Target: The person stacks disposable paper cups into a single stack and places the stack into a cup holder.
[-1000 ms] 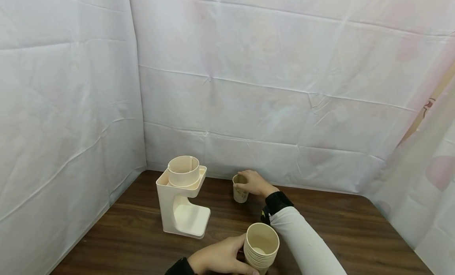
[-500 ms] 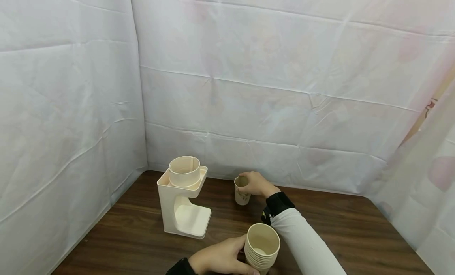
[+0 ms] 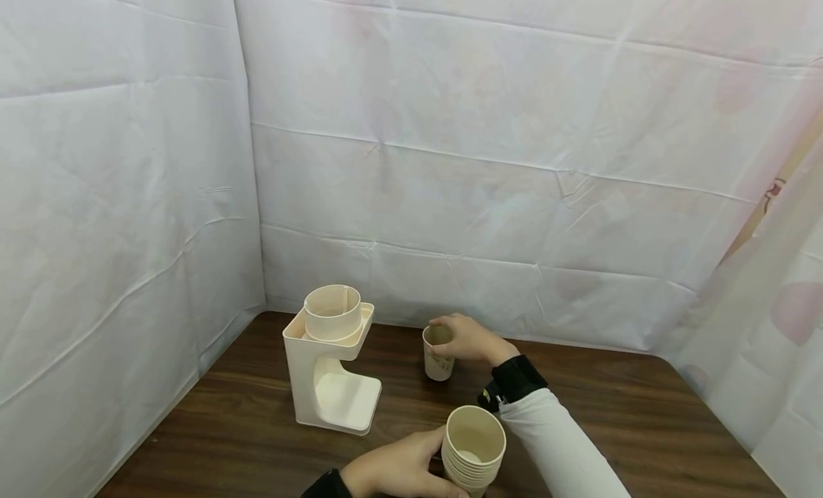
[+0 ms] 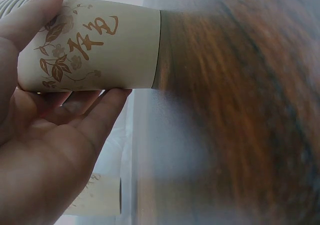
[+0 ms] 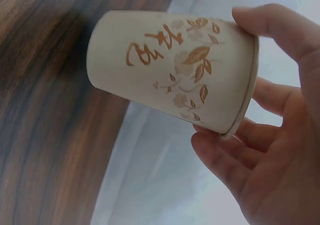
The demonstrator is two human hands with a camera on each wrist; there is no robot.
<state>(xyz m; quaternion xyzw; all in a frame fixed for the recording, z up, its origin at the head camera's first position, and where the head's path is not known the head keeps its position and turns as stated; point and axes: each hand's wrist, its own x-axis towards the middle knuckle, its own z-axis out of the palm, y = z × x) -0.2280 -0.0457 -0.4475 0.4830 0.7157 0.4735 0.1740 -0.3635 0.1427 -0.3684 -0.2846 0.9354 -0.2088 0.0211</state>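
Toward the table's back, my right hand (image 3: 472,339) grips a single beige paper cup (image 3: 439,355) near its rim, thumb on one side and fingers on the other. Brown leaves, flowers and characters decorate that paper cup (image 5: 170,70) in the right wrist view. Whether its base touches the tabletop I cannot tell. At the front, my left hand (image 3: 401,466) holds a stack of matching paper cups (image 3: 472,451), mouths up. In the left wrist view the lowest cup (image 4: 110,47) stands on the table, with thumb and fingers around the stack.
A cream-coloured stand (image 3: 302,380) with a round open holder (image 3: 333,314) on top and a flat base plate stands left of the cups. The dark wood-grain table (image 3: 238,441) meets white cloth walls (image 3: 411,198) at the back and left.
My right hand has drawn the single cup slightly toward me from the back of the table. The left hand and the stack have stayed in place.
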